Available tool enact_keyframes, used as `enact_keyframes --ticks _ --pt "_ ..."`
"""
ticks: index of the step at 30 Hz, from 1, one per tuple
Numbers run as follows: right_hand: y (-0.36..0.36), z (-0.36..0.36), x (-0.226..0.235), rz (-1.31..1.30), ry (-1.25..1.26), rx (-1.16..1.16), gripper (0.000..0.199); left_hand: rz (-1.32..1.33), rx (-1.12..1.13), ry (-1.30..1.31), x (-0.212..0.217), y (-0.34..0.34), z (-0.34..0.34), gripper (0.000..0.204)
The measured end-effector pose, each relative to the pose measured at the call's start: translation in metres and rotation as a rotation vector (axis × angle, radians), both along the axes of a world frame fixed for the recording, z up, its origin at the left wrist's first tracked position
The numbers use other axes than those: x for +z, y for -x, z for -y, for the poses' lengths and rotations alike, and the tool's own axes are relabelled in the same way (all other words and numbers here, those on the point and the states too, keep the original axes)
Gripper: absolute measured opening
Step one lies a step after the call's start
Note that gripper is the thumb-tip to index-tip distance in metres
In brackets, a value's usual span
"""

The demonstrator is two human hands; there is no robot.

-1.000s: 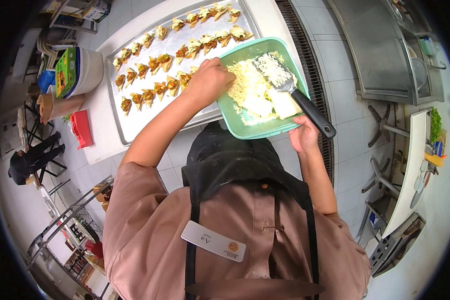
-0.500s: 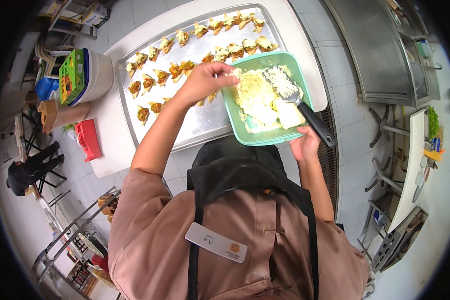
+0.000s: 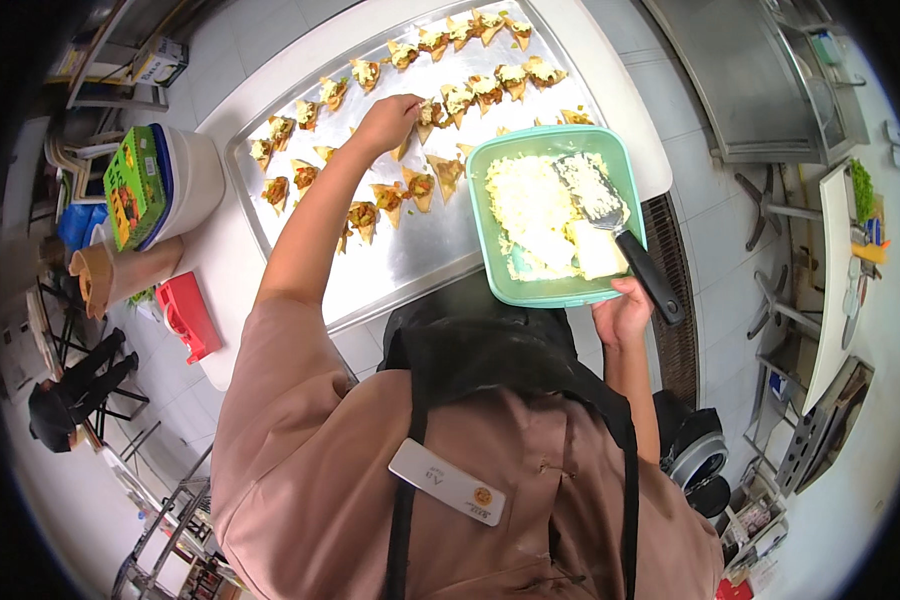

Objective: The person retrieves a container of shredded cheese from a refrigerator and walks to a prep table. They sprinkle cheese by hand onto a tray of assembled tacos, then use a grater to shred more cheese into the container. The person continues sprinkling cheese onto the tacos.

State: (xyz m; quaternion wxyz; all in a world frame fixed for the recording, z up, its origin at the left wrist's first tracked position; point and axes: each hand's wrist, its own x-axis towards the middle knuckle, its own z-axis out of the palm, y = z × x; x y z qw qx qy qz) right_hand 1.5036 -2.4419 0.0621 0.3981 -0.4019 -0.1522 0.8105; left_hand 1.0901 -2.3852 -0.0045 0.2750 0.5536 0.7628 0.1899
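Pastry cup (image 3: 429, 115), filled, one of several in rows on a metal tray (image 3: 440, 240); located right at the fingers of the left hand (image 3: 387, 124). These fingers: drawn in close, tips partly hidden; whether pinching anything, cannot tell. Cups to their right, same row: pale topping on. Green tub (image 3: 555, 296): rightward, nearer the body, its near corner gripped by the right hand (image 3: 625, 318); contents, crumbled topping (image 3: 530, 205), black-handled spatula (image 3: 642, 268). Step in hand, as judged: topping cups singly. Next move appears to call for a light release, then a fresh pinch.
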Motion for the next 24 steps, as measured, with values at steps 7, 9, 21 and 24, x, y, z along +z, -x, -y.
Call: enact_keyframes --ticks 7,9,21,24 --pt "-0.006 0.009 -0.002 0.071 -0.02 -0.041 0.057 -0.301 -0.154 0.004 -0.02 0.008 -0.014 0.025" --pt "-0.009 0.009 -0.007 0.05 -0.039 -0.042 0.057 -0.291 -0.142 -0.018 -0.024 0.007 -0.016 0.022" --pt "-0.011 0.006 -0.012 0.032 -0.046 -0.023 0.055 -0.194 -0.093 -0.076 -0.035 0.008 -0.019 0.016" --pt "-0.013 0.005 -0.012 0.065 -0.037 0.005 0.057 -0.201 -0.106 -0.194 -0.036 0.007 -0.016 0.018"
